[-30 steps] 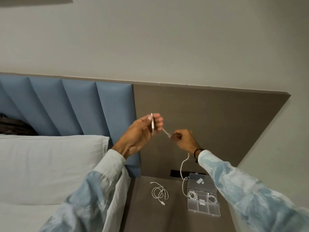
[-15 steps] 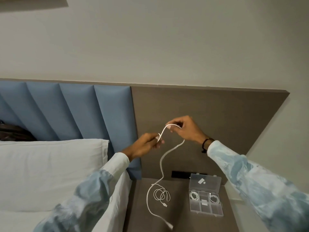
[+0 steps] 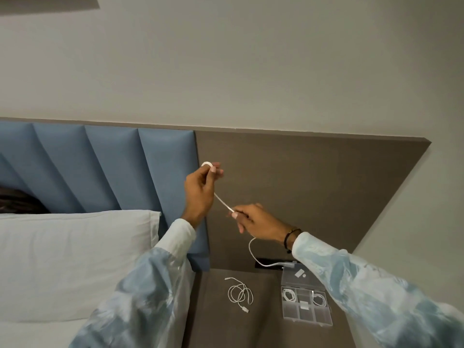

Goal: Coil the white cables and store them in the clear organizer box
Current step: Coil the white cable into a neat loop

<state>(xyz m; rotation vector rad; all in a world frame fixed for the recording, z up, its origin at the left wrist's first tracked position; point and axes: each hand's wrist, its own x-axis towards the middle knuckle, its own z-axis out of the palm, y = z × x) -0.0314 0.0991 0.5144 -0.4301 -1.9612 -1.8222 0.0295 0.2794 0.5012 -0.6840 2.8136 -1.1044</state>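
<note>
My left hand is raised in front of the headboard and pinches a small loop of a white cable at its fingertips. My right hand holds the same cable lower and to the right, so a short stretch runs taut between them. The rest of the cable hangs below my right hand and trails toward the clear organizer box. The box stands open on the bedside table, with coiled white cables in two compartments. A second white cable lies loosely coiled on the table left of the box.
The brown bedside table sits against a brown wall panel. A blue padded headboard and a white pillow are on the left. A dark socket strip is set in the panel behind the box.
My left hand rose and now holds a small loop of cable. My right hand dropped below it and slid down the cable. The hanging end lifted off the table toward the box.
</note>
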